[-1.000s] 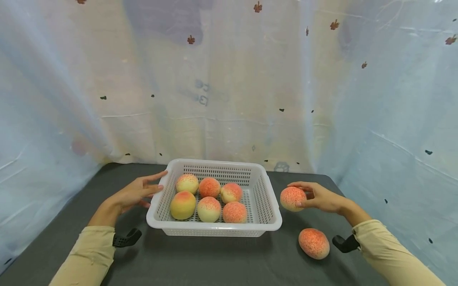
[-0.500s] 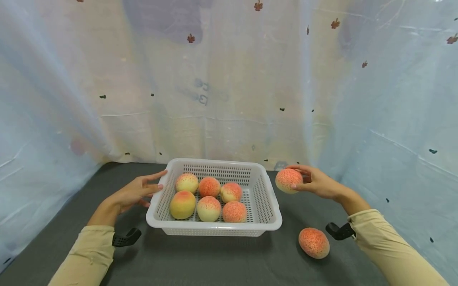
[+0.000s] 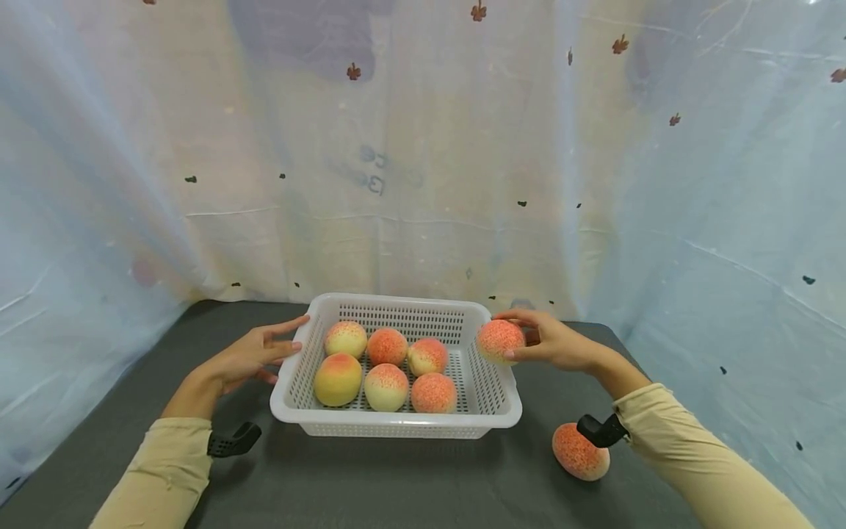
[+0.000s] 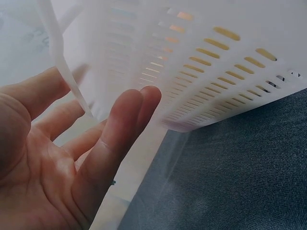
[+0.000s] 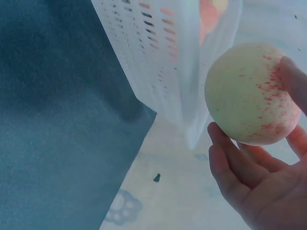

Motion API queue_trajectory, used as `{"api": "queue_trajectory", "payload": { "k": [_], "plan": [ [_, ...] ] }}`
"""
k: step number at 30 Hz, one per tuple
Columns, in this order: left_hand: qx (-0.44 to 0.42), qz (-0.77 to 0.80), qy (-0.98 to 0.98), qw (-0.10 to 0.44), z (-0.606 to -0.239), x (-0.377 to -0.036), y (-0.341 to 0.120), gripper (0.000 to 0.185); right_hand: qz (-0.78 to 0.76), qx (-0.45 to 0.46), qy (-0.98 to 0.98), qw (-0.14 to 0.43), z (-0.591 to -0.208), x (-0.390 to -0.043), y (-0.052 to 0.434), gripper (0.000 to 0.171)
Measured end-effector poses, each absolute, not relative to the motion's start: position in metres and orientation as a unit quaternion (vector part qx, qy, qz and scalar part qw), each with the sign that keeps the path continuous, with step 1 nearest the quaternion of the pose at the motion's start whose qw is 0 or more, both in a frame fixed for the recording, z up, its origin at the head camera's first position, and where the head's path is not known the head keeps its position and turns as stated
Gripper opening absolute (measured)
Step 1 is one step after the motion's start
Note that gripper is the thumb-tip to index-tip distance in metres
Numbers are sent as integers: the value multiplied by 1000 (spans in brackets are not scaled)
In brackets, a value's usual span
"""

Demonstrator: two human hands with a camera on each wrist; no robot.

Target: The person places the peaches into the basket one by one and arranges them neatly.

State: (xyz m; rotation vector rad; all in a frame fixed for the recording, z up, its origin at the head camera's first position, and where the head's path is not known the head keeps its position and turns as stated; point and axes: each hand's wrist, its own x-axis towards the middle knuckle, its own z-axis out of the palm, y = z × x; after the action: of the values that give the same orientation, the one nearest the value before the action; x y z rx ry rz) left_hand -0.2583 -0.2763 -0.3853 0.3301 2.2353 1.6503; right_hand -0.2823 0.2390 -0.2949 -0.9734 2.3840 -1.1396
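A white plastic basket (image 3: 396,418) with slotted walls holds several red-and-yellow peaches (image 3: 386,387), set in two rows toward its left and middle. My left hand (image 3: 254,355) is at the basket's left rim, fingers extended and fingertips touching there; in the left wrist view the fingers (image 4: 120,120) lie along the outer wall. With thumb and fingers my right hand (image 3: 558,342) grips a peach (image 3: 499,339) over the basket's right rim. From the right wrist, that peach (image 5: 249,96) shows a pale side with red specks, raised beside the basket wall.
One more reddish peach (image 3: 578,454) lies on the dark table cloth (image 3: 396,485), right of the basket and partly behind the right wrist's black strap (image 3: 603,430). A pale curtain (image 3: 423,184) hangs behind and beside the table.
My right hand has lifted the peach and carried it left, from beside the basket to over its right rim. The left hand and the basket have stayed put.
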Motion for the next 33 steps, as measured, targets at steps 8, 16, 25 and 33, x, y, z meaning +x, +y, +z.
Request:
{"api": "queue_trajectory", "payload": {
  "k": [8, 16, 25, 33],
  "plan": [
    [115, 572, 796, 164, -384, -257, -272, 76, -369, -346, 846, 168, -304, -287, 220, 63],
    [123, 577, 789, 172, -387, -264, -266, 76, -331, -354, 861, 155, -314, -288, 209, 60],
    [110, 574, 794, 165, -386, -262, -272, 76, -313, -353, 868, 156, -315, -290, 197, 57],
    [102, 573, 797, 164, -388, -260, -277, 76, -289, -355, 876, 155, -320, -292, 190, 58]
  ]
}}
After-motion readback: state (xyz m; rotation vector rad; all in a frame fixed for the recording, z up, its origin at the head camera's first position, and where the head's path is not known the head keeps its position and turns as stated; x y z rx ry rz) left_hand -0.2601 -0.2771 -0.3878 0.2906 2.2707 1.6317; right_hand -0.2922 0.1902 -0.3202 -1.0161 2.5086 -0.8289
